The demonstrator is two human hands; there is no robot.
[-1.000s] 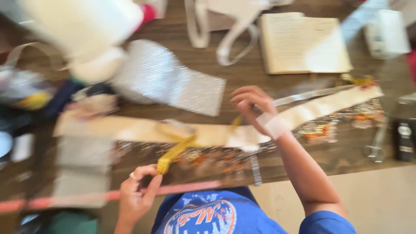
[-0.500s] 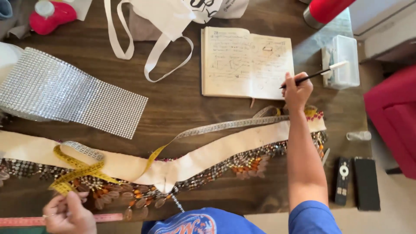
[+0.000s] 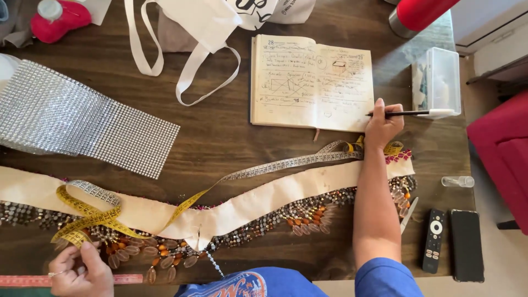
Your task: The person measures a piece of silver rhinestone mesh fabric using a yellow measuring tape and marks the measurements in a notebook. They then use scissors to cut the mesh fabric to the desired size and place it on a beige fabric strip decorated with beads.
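At the near edge of the dark wooden table [image 3: 220, 137], the left hand [image 3: 80, 270] pinches the looped end of a yellow cloth measuring tape [image 3: 88, 212], thumb and fingers closed narrowly on the tape's coil. From those fingers the tape loops over itself, then runs diagonally away to the right, showing its grey back, and ends in a small yellow curl just beside the right wrist. It lies on top of a long cream fabric belt with a fringe of brown, orange and silver beads [image 3: 264, 206], which stretches across the table from the left edge to the right forearm; its beaded fringe hangs toward the near side, and the left hand touches those beads.

Farther off, the right hand [image 3: 383, 124] is closed around a black pen with a white cap end [image 3: 410, 113], its tip on the lower right corner of an open notebook with cream handwritten pages [image 3: 311, 82].

To the right of the pen's cap stands a clear plastic box [image 3: 443, 77]; what it holds cannot be made out. A sheet of silver rhinestone mesh [image 3: 77, 118] lies at the left, well apart from both hands.
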